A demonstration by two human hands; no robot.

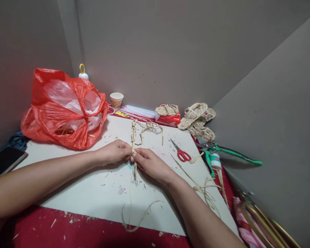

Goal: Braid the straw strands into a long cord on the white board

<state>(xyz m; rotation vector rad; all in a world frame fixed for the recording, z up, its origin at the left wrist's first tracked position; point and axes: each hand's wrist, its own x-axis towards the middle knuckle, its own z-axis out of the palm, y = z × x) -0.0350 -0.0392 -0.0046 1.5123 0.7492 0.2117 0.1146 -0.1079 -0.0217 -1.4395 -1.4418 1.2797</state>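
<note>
Both hands meet near the middle of the white board (74,193), pinching a narrow strip of straw strands (133,132). My left hand (116,151) is closed with its fingertips at the strip's left side. From the right, my right hand (151,163) grips the same spot, thumb on top. Beyond the hands the strip runs away from me and carries a small side loop, with a tangle of thin straw cord (153,126) at its far end. Loose ends hang toward me below the fingers, and one long strand curls at the board's near edge. The fingertips partly hide the join.
Red-handled scissors (182,153) lie right of the hands, near green-handled shears (235,155). Woven straw sandals (196,117) sit at the back right beside a red packet (170,119). A red plastic bag (64,110), a paper cup (116,100) and a phone (6,162) are leftward.
</note>
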